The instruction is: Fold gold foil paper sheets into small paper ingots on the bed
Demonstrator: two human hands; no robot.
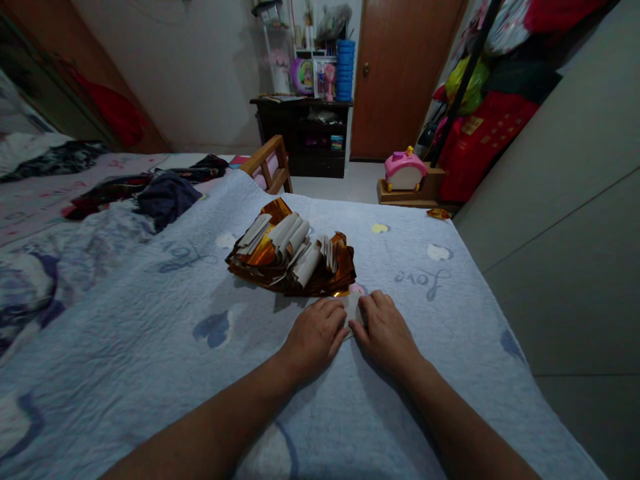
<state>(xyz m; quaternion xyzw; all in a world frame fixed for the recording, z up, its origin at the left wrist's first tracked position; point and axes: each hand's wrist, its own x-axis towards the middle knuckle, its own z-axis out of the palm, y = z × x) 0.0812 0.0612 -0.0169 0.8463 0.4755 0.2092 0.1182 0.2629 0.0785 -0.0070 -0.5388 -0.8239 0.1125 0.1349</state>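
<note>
Between my hands lies a small pale sheet of paper [354, 312] on the bedspread. My left hand [316, 333] is closed over its left side, fingers bent and thumb pointing at the sheet. On the opposite side, my right hand [387, 330] is likewise closed on the paper, fingertips and thumb pressing its edge. Both palms face down, and they hide most of the sheet. Just beyond my left hand stands a bundle of shiny gold-brown foil sheets [343, 263] with folded white papers [290, 233] tucked among them.
A light blue quilted bedspread [430, 400] covers the surface. A small gold foil piece [439, 214] sits at its far right corner. Dark crumpled clothes [167, 197] lie on the left. Past the far edge are a wooden chair [265, 157] and a pink toy [405, 170].
</note>
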